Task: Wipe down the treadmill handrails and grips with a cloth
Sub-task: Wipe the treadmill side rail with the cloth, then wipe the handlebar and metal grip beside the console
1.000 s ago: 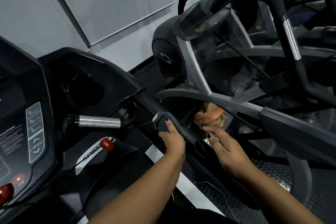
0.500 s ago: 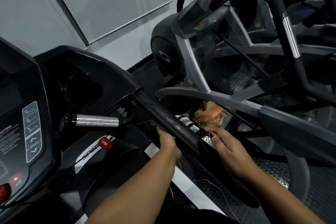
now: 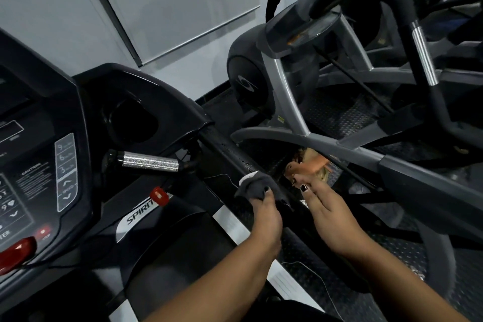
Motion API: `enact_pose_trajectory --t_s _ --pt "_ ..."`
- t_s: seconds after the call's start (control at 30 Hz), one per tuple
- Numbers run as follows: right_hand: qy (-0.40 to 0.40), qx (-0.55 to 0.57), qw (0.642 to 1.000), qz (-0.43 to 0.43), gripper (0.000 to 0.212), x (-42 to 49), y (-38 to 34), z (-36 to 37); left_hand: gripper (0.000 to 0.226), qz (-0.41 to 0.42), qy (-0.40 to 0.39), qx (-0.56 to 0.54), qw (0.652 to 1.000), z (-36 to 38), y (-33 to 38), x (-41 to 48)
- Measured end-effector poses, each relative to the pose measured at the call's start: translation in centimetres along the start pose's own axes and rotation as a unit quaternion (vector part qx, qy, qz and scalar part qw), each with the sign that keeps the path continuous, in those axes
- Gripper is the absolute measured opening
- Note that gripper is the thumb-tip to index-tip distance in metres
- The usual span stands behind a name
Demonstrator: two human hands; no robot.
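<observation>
The cloth [image 3: 254, 185] is being brought back up over the top of the handrail [image 3: 227, 150]. Half a second ago it was tucked out of sight on the rail's near side, and now it is being draped across the bar again. It is being gripped by the left hand [image 3: 266, 213], with the fingers curling round the grey fabric and pressing it onto the rail. The right hand [image 3: 322, 202] is being held flat just beyond the bar, fingers straight, nothing gripped. Whether it is actually touching the rail cannot be told.

Now the relation everything is turning on. The handrail's long axis is running from the right corner of the console [image 3: 39, 183] down toward the person, along the treadmill's right edge. The cloth is sitting partway along it, so the stretch probably still to be covered is lying up and to the left of the hands, toward the console. The left hand is being counted the nearer, as it is already on the bar. The silver grip [image 3: 150, 162] is lying crosswise near the console, left of the rail and well apart from the cloth.

Being counted: one cloth, one side handrail in view, one silver grip, two hands. An elliptical trainer [image 3: 285, 81] is standing beside the treadmill's right edge.
</observation>
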State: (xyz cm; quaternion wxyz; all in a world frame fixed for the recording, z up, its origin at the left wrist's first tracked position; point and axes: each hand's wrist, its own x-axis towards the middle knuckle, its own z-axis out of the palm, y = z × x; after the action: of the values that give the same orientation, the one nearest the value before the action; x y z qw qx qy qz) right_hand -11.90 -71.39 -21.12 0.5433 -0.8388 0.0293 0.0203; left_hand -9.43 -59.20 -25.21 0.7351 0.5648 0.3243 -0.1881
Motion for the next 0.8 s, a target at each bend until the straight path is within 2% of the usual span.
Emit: enact_pose_trajectory --t_s 0.07,0.23,0.3,0.47,0.57,0.7,0.8 --pt "0.014 0.011 1.000 -0.005 0.034 -0.2 -0.1 0.1 0.079 0.039 -0.009 0.040 0.998 0.2 0.4 -1.4" --pt "0.040 -0.033 0.997 -0.062 0.043 -1.0 -0.8 0.6 0.063 0.109 -0.023 0.155 0.982 -0.3 1.4 -3.7" --pt "0.024 -0.076 0.992 -0.094 0.048 -1.0 -1.0 1.5 0.062 0.111 -0.017 0.131 0.985 -0.7 1.9 -4.2" --pt "-0.071 -0.157 0.978 -0.119 0.049 1.1 -0.9 4.3 0.049 0.137 0.004 0.102 0.985 -3.2 2.4 -4.3" --pt "-0.082 -0.237 0.959 -0.129 0.049 3.0 -0.9 6.2 0.035 0.139 -0.007 0.096 0.986 -5.3 2.8 -4.3" --pt "-0.036 -0.290 0.951 -0.105 0.055 5.6 -1.0 8.6 0.023 0.163 0.007 0.137 0.977 -7.6 3.7 -3.9" --pt "-0.034 -0.348 0.935 -0.054 0.059 7.9 -1.2 9.9 0.017 0.226 0.012 0.212 0.951 -9.3 4.5 -3.4"
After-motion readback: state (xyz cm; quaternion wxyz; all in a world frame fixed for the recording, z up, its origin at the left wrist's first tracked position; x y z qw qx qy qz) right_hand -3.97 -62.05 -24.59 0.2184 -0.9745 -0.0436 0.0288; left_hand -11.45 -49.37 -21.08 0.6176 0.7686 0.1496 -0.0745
